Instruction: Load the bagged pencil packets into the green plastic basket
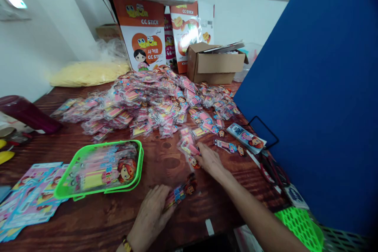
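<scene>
My left hand [152, 212] is closed around a small stack of clear stick packets [181, 195] near the front of the table, their printed character ends pointing away to the right. My right hand [210, 160] reaches further out, its fingers closed on a clear packet of pink sticks [189, 145]. That packet is slightly blurred, and my fingers partly cover it. Just beyond lies a large heap of similar packets [153, 98]. To the left of my hands stands a green basket [138, 165] with several packets laid in it.
Printed cards [35, 193] are spread at the left, below a dark purple bottle [29, 114]. Single packets [228, 147] lie right of my right hand, near scissors [274, 169]. Cartons [141, 33] and an open box [215, 65] stand behind; a blue panel [310, 86] bounds the right.
</scene>
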Available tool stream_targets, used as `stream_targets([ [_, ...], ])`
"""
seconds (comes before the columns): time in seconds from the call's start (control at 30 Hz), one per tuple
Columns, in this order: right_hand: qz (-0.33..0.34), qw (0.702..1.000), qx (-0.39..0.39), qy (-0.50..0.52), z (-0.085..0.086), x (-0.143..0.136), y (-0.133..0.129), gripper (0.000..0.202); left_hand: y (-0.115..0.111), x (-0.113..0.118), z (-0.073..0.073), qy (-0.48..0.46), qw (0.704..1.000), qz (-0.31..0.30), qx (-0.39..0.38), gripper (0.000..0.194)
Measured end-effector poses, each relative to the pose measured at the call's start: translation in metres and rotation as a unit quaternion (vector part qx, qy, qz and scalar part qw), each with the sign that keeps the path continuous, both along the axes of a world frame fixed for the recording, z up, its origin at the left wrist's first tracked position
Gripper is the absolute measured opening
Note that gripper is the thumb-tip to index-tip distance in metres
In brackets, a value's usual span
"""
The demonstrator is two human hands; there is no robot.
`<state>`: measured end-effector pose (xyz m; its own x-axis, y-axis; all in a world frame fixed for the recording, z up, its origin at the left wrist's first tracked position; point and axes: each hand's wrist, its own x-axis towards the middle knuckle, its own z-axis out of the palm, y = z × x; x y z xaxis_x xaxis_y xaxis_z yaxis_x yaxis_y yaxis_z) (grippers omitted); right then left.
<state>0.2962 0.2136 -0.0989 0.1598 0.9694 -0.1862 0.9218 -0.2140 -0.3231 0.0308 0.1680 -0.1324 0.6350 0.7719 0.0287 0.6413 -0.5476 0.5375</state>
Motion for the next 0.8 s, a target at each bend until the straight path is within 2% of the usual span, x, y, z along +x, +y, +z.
stream_targets([
  [0.13,-0.029,1.0,-0.011,0.004,-0.005,0.029,-0.007,0.04,-0.001,0.001,0.003,0.004,1.0,0.0,0.001,0.02],
  [0.23,-0.058,0.998,-0.011,-0.012,-0.006,0.044,-0.021,0.029,0.0,0.001,0.003,-0.003,1.0,-0.002,0.016,0.021],
  [0.37,-0.077,0.994,0.067,0.042,-0.002,0.049,-0.028,0.013,0.0,0.0,-0.001,-0.003,1.0,-0.007,0.03,0.02],
  [0.47,-0.062,0.989,0.077,0.107,0.0,0.04,-0.005,0.017,0.0,0.0,-0.005,-0.012,0.999,-0.008,0.049,0.02],
  [0.63,-0.083,0.994,-0.045,0.053,0.006,0.012,0.049,0.039,0.002,-0.007,-0.017,-0.047,0.991,-0.012,0.125,0.024],
  [0.7,-0.091,0.993,-0.061,0.031,0.009,0.006,0.056,0.043,0.004,-0.009,-0.02,-0.046,0.989,-0.018,0.141,0.027],
  [0.8,-0.074,0.996,-0.042,0.006,0.012,0.0,0.049,0.045,0.007,-0.009,-0.021,-0.036,0.991,-0.019,0.124,0.024],
])
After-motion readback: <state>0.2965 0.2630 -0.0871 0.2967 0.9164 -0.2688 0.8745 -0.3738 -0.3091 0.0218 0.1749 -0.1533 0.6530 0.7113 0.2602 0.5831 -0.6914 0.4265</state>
